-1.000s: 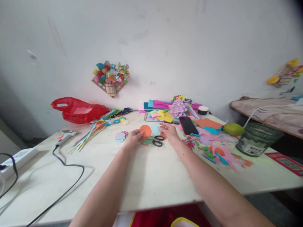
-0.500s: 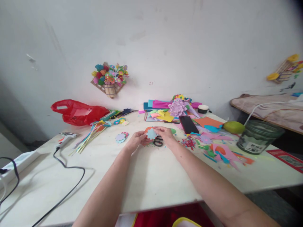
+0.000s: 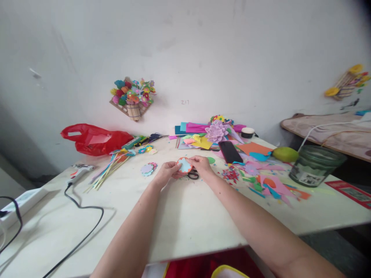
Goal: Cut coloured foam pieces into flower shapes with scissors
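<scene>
Both my hands meet over the middle of the white table (image 3: 179,216). My left hand (image 3: 166,172) pinches the left edge of an orange paper circle (image 3: 179,163). My right hand (image 3: 201,165) pinches the right edge of a light blue flower cutout (image 3: 184,165), laid flat on the orange circle. Black-handled scissors (image 3: 193,175) lie on the table just beneath and behind my right hand. A green paper piece (image 3: 211,160) lies right of my right hand.
A glue gun (image 3: 79,170) with a black cord (image 3: 84,208) lies at left, beside coloured sticks (image 3: 108,166) and a red plastic bag (image 3: 95,139). Paper flowers (image 3: 147,168), a black phone (image 3: 230,151), paper scraps (image 3: 266,185), a green fruit (image 3: 285,154) and a glass jar (image 3: 315,166) crowd the right and back.
My right hand picked up the light blue flower cutout and brought it onto the orange circle held by my left hand. The two pieces now lie stacked between both hands.
</scene>
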The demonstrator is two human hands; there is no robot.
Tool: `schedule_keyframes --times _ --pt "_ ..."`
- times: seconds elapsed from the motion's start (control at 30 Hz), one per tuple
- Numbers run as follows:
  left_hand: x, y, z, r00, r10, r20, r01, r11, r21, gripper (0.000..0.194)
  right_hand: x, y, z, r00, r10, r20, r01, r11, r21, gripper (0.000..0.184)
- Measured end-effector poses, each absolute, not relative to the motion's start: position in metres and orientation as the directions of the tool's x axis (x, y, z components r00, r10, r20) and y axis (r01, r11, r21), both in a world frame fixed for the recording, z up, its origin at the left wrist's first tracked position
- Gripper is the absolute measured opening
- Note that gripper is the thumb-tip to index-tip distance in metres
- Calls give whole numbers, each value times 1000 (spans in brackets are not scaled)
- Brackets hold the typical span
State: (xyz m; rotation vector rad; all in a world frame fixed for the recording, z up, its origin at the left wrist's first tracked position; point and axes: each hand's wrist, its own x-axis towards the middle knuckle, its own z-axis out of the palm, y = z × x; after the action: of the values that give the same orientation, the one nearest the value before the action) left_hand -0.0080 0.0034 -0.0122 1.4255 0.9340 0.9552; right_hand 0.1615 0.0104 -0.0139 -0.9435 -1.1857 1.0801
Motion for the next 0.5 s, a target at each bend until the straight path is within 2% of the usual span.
schedule_keyframes --times 0.17,0.27,0.5 --pt "-10 6 -14 318 946 65 33 -79 996 41 165 7 -10 97 977 192 -177 207 -962 32" --pt "-10 6 -14 316 946 75 23 -86 996 40 168 8 -10 48 986 163 -168 168 -971 38" --pt "-8 2 -9 309 948 72 61 -96 994 42 165 3 -11 -94 985 146 46 151 -987 40"
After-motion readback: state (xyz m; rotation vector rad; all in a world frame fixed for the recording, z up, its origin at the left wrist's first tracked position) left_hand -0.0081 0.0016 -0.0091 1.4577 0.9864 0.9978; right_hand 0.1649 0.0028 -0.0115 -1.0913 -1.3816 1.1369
